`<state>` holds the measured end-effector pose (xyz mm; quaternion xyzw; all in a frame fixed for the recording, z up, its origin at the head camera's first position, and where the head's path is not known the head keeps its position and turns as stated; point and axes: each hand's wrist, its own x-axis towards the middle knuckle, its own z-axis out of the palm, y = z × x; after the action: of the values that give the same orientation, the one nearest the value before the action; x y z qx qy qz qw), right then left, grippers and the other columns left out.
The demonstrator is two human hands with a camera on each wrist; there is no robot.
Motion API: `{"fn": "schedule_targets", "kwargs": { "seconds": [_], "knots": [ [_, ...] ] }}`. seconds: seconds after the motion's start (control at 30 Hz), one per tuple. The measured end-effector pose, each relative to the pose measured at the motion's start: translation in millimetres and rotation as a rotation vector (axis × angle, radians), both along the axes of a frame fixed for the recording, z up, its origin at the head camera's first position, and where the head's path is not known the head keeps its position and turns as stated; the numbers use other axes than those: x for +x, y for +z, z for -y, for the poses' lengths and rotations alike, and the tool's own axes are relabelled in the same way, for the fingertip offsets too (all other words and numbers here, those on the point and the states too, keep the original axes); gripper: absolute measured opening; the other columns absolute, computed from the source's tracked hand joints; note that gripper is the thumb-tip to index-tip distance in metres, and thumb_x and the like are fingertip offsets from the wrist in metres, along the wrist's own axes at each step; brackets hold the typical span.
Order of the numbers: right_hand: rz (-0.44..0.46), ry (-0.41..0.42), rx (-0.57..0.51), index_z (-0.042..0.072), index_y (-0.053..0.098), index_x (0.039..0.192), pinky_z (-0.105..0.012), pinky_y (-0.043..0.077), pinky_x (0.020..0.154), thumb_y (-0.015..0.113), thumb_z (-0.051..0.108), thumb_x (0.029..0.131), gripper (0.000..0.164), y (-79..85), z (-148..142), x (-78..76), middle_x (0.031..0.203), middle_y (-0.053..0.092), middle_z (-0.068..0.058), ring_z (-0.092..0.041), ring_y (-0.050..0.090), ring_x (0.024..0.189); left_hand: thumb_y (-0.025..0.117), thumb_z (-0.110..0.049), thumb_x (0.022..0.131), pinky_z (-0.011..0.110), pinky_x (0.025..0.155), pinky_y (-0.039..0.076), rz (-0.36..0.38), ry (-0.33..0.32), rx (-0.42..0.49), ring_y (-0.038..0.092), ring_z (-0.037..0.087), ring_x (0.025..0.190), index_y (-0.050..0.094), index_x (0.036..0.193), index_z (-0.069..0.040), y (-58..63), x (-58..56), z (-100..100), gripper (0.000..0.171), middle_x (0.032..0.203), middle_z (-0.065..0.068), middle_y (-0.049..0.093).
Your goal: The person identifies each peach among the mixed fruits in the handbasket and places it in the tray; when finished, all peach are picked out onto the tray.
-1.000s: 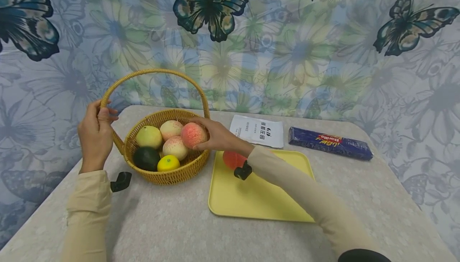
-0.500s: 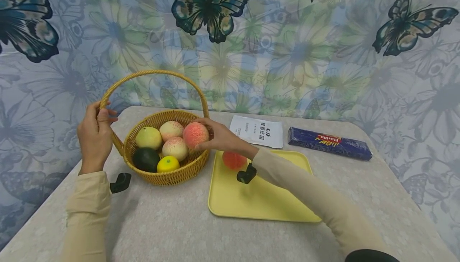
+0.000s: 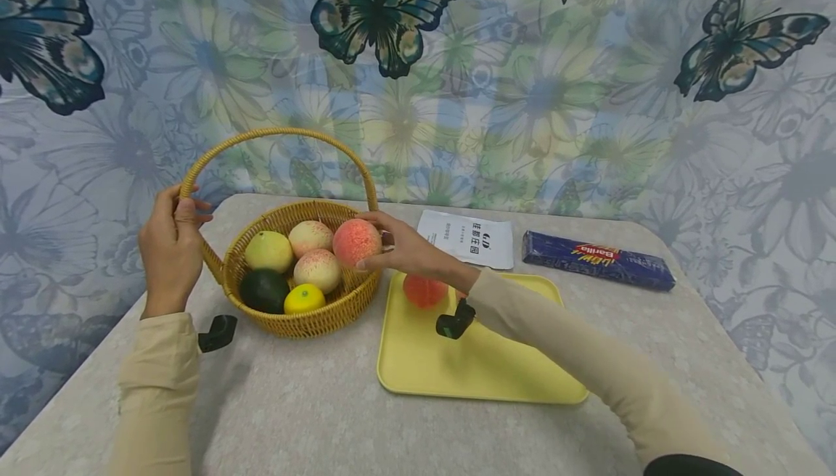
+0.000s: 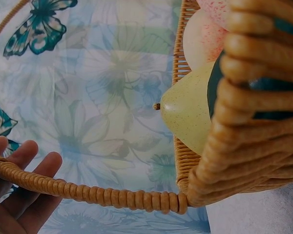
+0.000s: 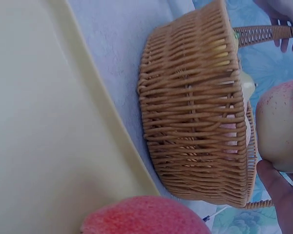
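My left hand (image 3: 171, 251) grips the left side of the wicker basket's (image 3: 297, 327) arched handle, with the fingers curled round it in the left wrist view. My right hand (image 3: 408, 247) holds a pinkish-red peach (image 3: 356, 242) between thumb and fingers over the basket's right rim; in the right wrist view this peach (image 5: 279, 129) shows a pale side above the rim. Inside the basket lie two pale peaches (image 3: 317, 270), a yellow-green pear (image 3: 269, 252), a dark green avocado-like fruit (image 3: 264, 290) and a yellow lemon (image 3: 304, 299).
A yellow tray (image 3: 483, 367) right of the basket bears a red peach (image 3: 424, 292), with another red bit partly hidden by my right wrist. Behind the tray lie a white printed packet (image 3: 466, 239) and a blue Barilla pasta box (image 3: 597, 260). A butterfly-print cloth hangs behind the table.
My right hand and its peach have shifted slightly right and up, and the right forearm has moved right, uncovering more of the tray. My left hand stays on the handle.
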<state>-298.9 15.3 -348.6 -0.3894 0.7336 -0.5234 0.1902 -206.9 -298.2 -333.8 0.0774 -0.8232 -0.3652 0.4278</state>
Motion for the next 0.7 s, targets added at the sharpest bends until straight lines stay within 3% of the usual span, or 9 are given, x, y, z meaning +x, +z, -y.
{"fn": "schedule_targets", "kwargs": {
  "seconds": [0.4, 0.7],
  "knots": [
    [0.035, -0.044, -0.084, 0.021, 0.038, 0.146, -0.032, 0.051, 0.091, 0.074, 0.008, 0.083, 0.073, 2.8, -17, 19.8, 0.139, 0.046, -0.004, -0.023, 0.055, 0.118, 0.036, -0.036, 0.103, 0.01, 0.073, 0.04, -0.004, 0.0, 0.001, 0.051, -0.015, 0.08, 0.056, 0.131, -0.017, -1.4, 0.0, 1, 0.039, 0.098, -0.003, 0.06],
    [0.058, -0.06, -0.135, 0.007, 0.035, 0.147, -0.034, 0.052, 0.09, 0.069, -0.003, 0.083, 0.073, 20.6, -32, 43.2, 0.142, 0.043, -0.013, -0.028, 0.056, 0.115, 0.036, -0.036, 0.103, 0.01, 0.073, 0.039, -0.008, 0.006, -0.001, 0.05, -0.016, 0.079, 0.056, 0.131, -0.016, -1.0, -1.0, 0, 0.04, 0.097, -0.003, 0.06]
  ]
}}
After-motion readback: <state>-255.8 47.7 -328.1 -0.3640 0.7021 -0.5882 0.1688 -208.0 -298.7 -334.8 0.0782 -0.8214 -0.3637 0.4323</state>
